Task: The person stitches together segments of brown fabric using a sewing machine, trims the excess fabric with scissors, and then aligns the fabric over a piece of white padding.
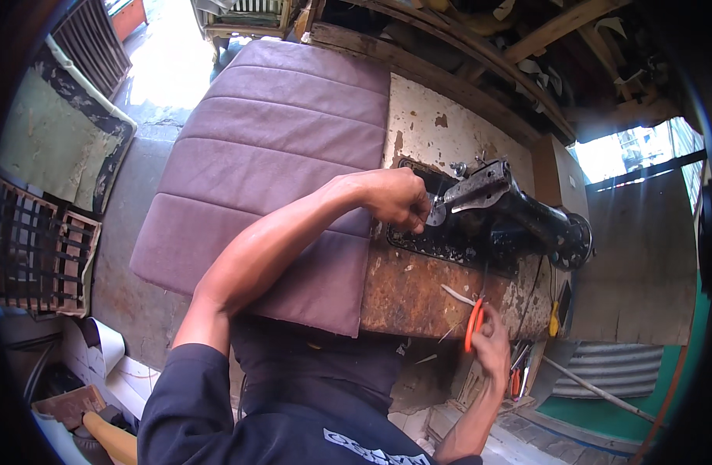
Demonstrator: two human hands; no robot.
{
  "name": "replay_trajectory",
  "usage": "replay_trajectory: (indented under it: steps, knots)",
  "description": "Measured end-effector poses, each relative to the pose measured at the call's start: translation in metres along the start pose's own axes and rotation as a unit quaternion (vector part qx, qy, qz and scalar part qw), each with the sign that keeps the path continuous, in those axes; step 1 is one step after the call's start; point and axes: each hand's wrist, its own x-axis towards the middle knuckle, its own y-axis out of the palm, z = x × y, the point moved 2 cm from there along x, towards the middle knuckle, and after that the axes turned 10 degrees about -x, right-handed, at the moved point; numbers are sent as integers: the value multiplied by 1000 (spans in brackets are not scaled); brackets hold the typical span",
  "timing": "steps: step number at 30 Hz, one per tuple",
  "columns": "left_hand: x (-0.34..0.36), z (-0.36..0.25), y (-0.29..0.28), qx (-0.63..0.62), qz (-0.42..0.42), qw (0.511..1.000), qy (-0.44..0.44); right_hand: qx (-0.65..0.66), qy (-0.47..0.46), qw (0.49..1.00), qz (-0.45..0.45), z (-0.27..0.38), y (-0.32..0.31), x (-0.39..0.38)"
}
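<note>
A black sewing machine [526, 209] with worn paint is set into the table at the right. My left hand [398, 200] reaches across to its needle end. The fingers there are pinched together beside a small round metal plate [435, 213]; whatever they hold is too small to make out. Under my left forearm lies a purple cloth panel [270, 124] with several crosswise seams. My right hand [492, 345] is at the table's front edge, its fingers closed about the orange handles of a pair of scissors [474, 325]. The scissors' blades point toward the machine, over the wood.
The worn wooden tabletop [402, 294] has peeling paint. A cardboard box [556, 170] stands behind the machine. A yellow-handled tool [555, 318] hangs at the table's right end. Webbed seat frames [42, 248] lean at the left. Wooden beams and scraps fill the far right.
</note>
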Motion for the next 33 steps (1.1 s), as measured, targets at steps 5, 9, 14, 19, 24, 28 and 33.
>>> replay_trajectory:
  steps: [5,9,14,19,24,28,33]
  knots:
    - [-1,-5,4,-16,3,1000,-16,206,-45,972,104,32,68,-64]
    - [-1,-4,12,-9,16,1000,-5,272,-93,926,245,82,126,-80]
    - [3,-7,12,22,9,999,30,168,-76,948,258,121,141,-59]
    - [0,-10,11,18,7,1000,15,125,-131,960,215,138,147,-58]
    - [0,-7,10,11,1,1000,1,189,-99,950,228,123,148,-75]
    - [2,-7,15,23,-7,1000,17,190,-110,949,226,131,148,-70]
    - [0,-14,15,0,-53,998,37,214,-122,961,123,132,164,-54]
